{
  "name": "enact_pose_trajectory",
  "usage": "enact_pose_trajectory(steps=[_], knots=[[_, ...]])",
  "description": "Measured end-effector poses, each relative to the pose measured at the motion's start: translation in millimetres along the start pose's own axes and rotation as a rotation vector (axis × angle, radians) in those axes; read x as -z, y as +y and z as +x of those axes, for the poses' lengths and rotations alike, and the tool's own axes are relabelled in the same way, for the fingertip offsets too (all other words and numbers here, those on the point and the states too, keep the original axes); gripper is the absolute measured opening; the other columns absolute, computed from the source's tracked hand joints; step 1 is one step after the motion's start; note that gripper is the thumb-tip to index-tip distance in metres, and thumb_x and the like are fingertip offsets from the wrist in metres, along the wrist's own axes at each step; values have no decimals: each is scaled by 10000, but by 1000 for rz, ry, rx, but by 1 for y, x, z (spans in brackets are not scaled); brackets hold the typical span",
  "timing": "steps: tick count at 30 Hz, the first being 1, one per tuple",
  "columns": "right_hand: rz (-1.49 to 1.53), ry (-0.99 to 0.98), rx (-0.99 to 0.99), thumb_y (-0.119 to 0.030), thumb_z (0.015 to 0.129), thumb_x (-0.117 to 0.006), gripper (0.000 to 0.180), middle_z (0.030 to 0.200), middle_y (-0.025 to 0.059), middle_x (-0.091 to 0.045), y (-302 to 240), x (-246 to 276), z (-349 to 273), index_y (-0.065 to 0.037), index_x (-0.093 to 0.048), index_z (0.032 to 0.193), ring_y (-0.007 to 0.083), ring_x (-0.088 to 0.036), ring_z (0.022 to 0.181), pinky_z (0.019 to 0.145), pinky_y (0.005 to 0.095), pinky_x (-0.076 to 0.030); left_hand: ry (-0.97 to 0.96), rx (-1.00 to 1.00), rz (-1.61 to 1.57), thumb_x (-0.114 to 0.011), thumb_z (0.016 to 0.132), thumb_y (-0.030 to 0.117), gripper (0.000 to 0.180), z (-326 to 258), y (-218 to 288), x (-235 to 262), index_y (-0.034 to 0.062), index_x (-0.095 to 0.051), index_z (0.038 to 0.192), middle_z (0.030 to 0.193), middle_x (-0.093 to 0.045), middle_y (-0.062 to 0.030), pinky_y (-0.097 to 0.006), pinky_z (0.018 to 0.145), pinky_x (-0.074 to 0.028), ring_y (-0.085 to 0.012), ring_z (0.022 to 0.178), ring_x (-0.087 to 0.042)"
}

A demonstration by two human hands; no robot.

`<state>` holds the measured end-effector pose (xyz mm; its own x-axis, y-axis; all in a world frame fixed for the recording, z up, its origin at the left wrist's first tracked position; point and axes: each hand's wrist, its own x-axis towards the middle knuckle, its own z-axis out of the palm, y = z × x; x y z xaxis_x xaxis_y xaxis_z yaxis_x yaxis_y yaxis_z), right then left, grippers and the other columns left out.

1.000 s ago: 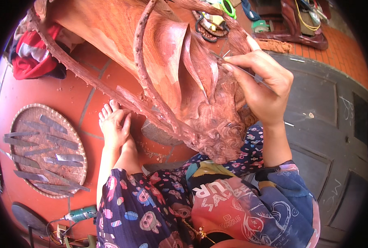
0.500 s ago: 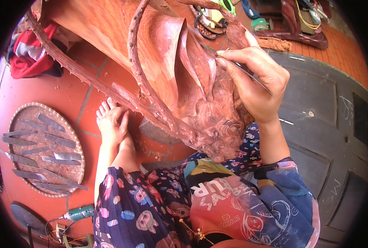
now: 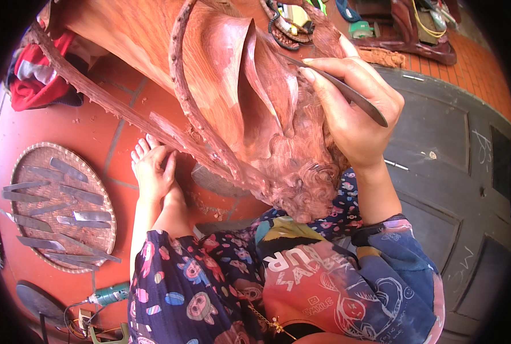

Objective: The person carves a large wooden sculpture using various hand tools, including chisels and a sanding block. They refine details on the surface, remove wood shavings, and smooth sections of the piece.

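My right hand (image 3: 361, 106) pinches a thin, dark flat metal carving blade (image 3: 355, 98) between thumb and fingers. The blade's rounded end sticks out past the palm, and its narrow end points at the wood. Beneath it lies a large reddish-brown wood carving (image 3: 261, 109) with smooth, leaf-like folds, a curly knotted mass (image 3: 307, 186) at its near end and knobbly branch-like strands (image 3: 183, 80). The blade's tip meets or hovers close over the fold's right edge; which one I cannot tell. My left hand is out of sight.
On the red tiled floor at left, a round woven tray (image 3: 17, 166) holds several flat metal blades. A green power tool (image 3: 109, 294) with a cord lies nearer. Red cloth (image 3: 40, 89) sits far left. A dark panelled board (image 3: 433, 126) lies right. My bare feet (image 3: 155, 172) rest beside the carving.
The blade has turned in my right hand, so its broad dark face shows now. The carving sits slightly further left and up in the picture.
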<state>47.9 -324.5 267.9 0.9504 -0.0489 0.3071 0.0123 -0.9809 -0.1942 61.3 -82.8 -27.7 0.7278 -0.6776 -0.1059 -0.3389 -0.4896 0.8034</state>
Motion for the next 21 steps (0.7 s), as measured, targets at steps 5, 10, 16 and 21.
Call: enact_pose_trajectory(steps=[5,10,16,21], knots=[[69,-19,-122,84,716,-727,137,747,120,-685,-3,4,0,21,-707,835,260,-662,666,948,396,-532,39,-24,-42,-692,864,176,116,-1,-1,-1,81,-714,925,895,-700,-115,-390,843,-473,-314,884,-657],[20,-44,48,86,712,-725,134,746,122,-683,4,4,3,25,-702,830,266,-664,673,975,414,-520,26,-43,-8,-689,864,171,116,0,-1,0,73,-711,922,886,-696,-116,-390,832,-472,-314,877,-655],[-3,-19,13,73,720,-738,125,751,124,-687,2,3,-1,25,-706,831,257,-672,686,970,412,-522,-1,-19,-39,-690,861,170,116,1,1,1,76,-714,926,899,-700,-114,-388,840,-473,-316,879,-657],[37,-63,0,65,729,-744,123,766,122,-698,5,8,1,18,-716,840,248,-681,703,962,412,-525,2,-18,-42,-692,862,181,141,1,-1,0,65,-717,937,907,-704,-135,-410,878,-467,-312,888,-663]])
